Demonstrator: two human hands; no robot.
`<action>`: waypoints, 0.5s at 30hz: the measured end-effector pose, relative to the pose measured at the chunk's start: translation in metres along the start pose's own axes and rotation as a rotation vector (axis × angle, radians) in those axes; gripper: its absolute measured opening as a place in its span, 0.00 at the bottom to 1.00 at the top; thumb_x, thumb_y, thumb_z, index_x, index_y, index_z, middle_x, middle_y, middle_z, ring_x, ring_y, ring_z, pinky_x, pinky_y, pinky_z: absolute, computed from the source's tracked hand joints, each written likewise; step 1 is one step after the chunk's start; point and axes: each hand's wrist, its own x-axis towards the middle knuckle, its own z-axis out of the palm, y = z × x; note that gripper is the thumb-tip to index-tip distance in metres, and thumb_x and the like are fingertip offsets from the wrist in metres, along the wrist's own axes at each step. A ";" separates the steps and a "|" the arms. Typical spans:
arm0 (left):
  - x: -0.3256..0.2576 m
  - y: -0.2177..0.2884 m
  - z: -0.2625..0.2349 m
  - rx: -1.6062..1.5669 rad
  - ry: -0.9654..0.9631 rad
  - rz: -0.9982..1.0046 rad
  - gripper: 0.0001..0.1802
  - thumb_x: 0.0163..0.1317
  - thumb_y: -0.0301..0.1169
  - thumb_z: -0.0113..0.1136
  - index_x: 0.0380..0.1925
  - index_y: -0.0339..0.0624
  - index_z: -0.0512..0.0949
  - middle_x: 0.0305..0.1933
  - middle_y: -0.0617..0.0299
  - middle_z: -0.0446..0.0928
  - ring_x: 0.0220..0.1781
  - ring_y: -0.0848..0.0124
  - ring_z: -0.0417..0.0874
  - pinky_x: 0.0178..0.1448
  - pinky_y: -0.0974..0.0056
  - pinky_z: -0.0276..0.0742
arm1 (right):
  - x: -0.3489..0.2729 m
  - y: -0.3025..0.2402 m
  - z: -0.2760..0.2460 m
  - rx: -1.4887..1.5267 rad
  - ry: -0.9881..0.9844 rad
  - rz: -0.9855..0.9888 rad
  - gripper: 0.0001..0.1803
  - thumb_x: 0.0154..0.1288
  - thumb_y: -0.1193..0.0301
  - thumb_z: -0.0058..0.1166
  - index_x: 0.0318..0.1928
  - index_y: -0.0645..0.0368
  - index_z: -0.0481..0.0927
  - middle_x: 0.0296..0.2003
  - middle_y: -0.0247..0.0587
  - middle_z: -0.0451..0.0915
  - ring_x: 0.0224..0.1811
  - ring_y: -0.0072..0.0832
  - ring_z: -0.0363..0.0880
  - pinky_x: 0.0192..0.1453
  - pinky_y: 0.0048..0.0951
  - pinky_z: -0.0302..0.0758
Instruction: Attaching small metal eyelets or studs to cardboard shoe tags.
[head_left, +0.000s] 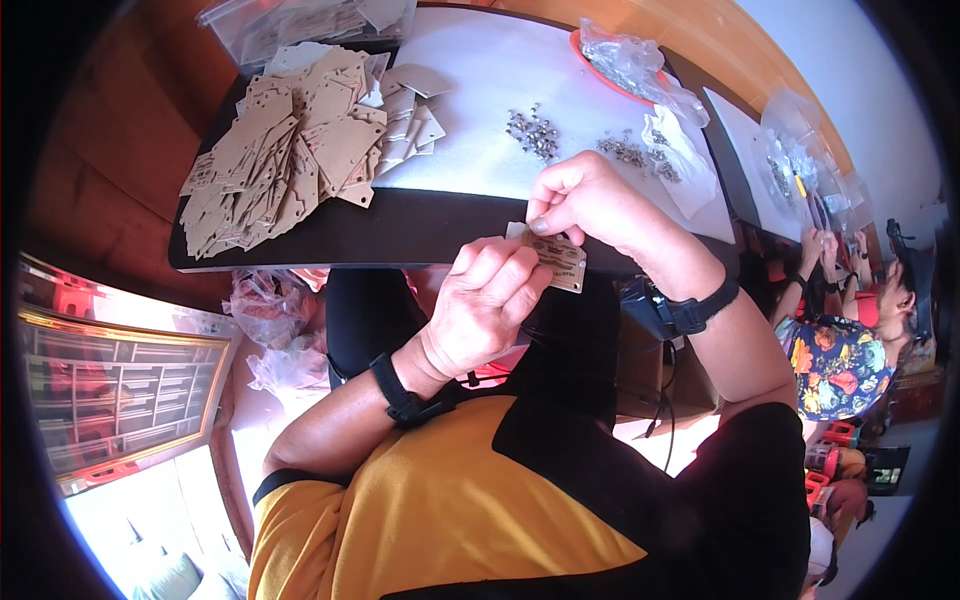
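Just over the table's near edge, my left hand [487, 300] grips a small tan printed card [562, 262] with holes near its corners. My right hand [585, 203] is closed in a pinch at the card's upper edge, thumb against finger. Whatever sits between those fingertips is hidden or too small to name. Small shiny metal pieces [532, 132] lie loose on the white sheet [465, 80] beyond my hands. Left of them is a large heap of similar tan cards [290, 150].
At the back left stands a clear plastic box [310, 30] of cards. A red tray [600, 72] with a plastic bag [635, 62] is at the back right, near smaller metal bits [622, 150] and a white wrapper [690, 185]. Another person [845, 360] works at the right.
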 end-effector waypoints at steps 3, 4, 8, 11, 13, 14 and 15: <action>0.000 -0.001 -0.001 -0.003 0.003 0.006 0.24 0.41 0.25 0.70 0.44 0.39 0.82 0.47 0.57 0.77 0.50 0.58 0.80 0.53 0.55 0.75 | 0.002 0.001 -0.001 0.006 -0.017 0.023 0.01 0.55 0.82 0.63 0.29 0.65 0.84 0.22 0.33 0.80 0.18 0.17 0.71 0.21 0.21 0.66; 0.000 -0.002 -0.001 -0.005 0.001 0.012 0.24 0.41 0.25 0.70 0.44 0.39 0.82 0.47 0.58 0.77 0.50 0.58 0.80 0.54 0.55 0.76 | 0.003 0.000 -0.001 0.014 -0.022 0.027 0.02 0.55 0.82 0.63 0.29 0.65 0.84 0.22 0.34 0.80 0.18 0.17 0.72 0.21 0.21 0.67; -0.001 -0.005 -0.001 -0.021 0.009 0.008 0.24 0.40 0.26 0.69 0.44 0.39 0.82 0.47 0.58 0.77 0.51 0.59 0.80 0.53 0.56 0.76 | 0.003 -0.001 -0.004 0.067 -0.045 0.050 0.02 0.54 0.83 0.63 0.30 0.66 0.84 0.23 0.35 0.81 0.17 0.18 0.73 0.22 0.21 0.68; -0.001 -0.005 0.000 -0.015 0.016 0.012 0.24 0.41 0.27 0.69 0.44 0.39 0.82 0.47 0.58 0.77 0.50 0.59 0.80 0.53 0.56 0.76 | 0.003 0.000 -0.006 0.097 -0.054 0.062 0.02 0.55 0.83 0.63 0.30 0.66 0.84 0.24 0.36 0.81 0.17 0.18 0.73 0.23 0.20 0.68; -0.002 -0.005 0.000 -0.020 0.014 0.000 0.23 0.41 0.28 0.68 0.44 0.39 0.82 0.47 0.58 0.78 0.50 0.59 0.80 0.53 0.56 0.76 | 0.000 -0.004 -0.005 0.109 -0.058 0.074 0.02 0.55 0.83 0.62 0.31 0.66 0.84 0.24 0.36 0.82 0.17 0.18 0.73 0.23 0.20 0.68; -0.001 -0.005 0.000 -0.020 0.014 -0.001 0.23 0.41 0.28 0.68 0.44 0.39 0.82 0.47 0.58 0.78 0.50 0.59 0.80 0.53 0.56 0.76 | -0.001 -0.005 -0.006 0.120 -0.054 0.083 0.02 0.55 0.83 0.62 0.31 0.67 0.84 0.25 0.36 0.82 0.17 0.18 0.73 0.23 0.20 0.68; -0.001 -0.005 0.000 -0.021 0.013 0.004 0.23 0.41 0.28 0.68 0.44 0.39 0.82 0.47 0.58 0.78 0.50 0.59 0.80 0.53 0.56 0.76 | 0.000 -0.003 -0.006 0.121 -0.054 0.083 0.02 0.55 0.83 0.62 0.31 0.67 0.84 0.25 0.36 0.82 0.17 0.18 0.73 0.23 0.20 0.68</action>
